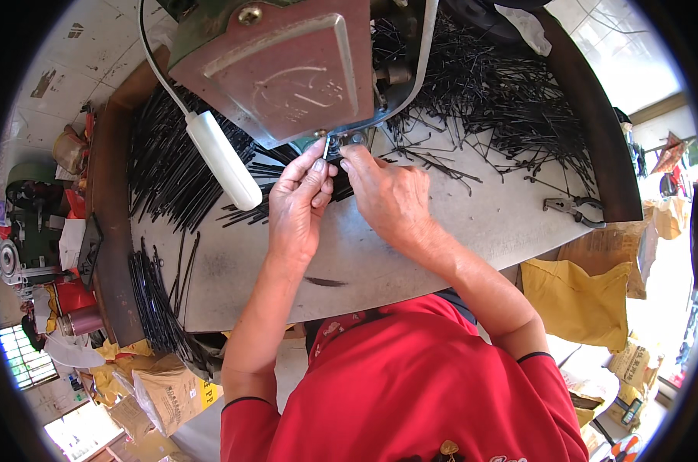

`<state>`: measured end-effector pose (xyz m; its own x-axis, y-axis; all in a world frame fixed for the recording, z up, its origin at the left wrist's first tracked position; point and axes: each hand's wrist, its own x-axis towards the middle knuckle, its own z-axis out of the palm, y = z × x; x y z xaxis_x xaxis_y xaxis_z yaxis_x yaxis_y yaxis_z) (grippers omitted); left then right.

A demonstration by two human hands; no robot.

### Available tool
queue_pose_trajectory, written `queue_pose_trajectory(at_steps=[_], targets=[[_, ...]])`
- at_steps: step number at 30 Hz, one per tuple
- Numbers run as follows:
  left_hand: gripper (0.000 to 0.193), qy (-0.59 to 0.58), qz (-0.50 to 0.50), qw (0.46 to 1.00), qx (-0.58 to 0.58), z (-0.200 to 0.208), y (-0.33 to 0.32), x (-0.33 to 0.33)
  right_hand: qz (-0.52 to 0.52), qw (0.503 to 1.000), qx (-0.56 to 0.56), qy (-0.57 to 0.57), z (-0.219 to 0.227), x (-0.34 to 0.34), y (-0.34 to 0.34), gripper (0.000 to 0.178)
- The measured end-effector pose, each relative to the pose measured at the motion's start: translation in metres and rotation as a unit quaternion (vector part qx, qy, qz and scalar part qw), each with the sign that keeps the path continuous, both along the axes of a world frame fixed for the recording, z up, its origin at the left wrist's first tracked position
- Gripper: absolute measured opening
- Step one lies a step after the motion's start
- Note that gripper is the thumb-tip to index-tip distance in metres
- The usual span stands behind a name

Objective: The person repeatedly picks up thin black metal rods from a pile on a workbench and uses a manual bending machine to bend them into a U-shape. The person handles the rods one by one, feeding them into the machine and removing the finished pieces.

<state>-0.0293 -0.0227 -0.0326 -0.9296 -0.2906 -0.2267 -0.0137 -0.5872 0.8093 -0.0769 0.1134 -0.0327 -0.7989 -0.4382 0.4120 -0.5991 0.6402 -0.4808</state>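
Note:
Both hands meet under the front of a green machine with a reddish metal cover (287, 77). My left hand (297, 204) is closed in a pinch, thumb against forefinger, beside a small bright metal piece (327, 146) at the machine's lower edge. Close to its right, my right hand (391, 192) has its fingers curled in at the same spot. Small dark and metal parts lie between the fingertips. Whether they are machine parts or held pieces, I cannot tell. The fingers hide most of the working point.
Thin black rods (176, 162) lie in a dense pile at left, and tangled rods with bent ends (510, 100) cover the right back. A white lamp (224, 162) hangs left of my hands. Pliers (576, 208) rest by the table's raised right edge (607, 131).

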Motion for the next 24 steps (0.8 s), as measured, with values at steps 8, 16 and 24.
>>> queue_pose_trajectory(at_steps=[8, 16, 24], targets=[[0.022, -0.054, -0.011, 0.850, -0.524, 0.039, 0.001, 0.001, 0.042, 0.995, 0.056, -0.073, 0.021, -0.003, 0.001, 0.016], [0.018, -0.027, 0.039, 0.909, -0.413, 0.025, -0.005, -0.001, 0.040, 0.997, 0.051, -0.045, 0.015, -0.011, 0.002, 0.010], [0.019, -0.068, -0.103, 0.991, -0.059, 0.027, -0.004, 0.013, 0.121, 0.979, -0.111, -0.119, 0.019, 0.005, 0.024, 0.013]])
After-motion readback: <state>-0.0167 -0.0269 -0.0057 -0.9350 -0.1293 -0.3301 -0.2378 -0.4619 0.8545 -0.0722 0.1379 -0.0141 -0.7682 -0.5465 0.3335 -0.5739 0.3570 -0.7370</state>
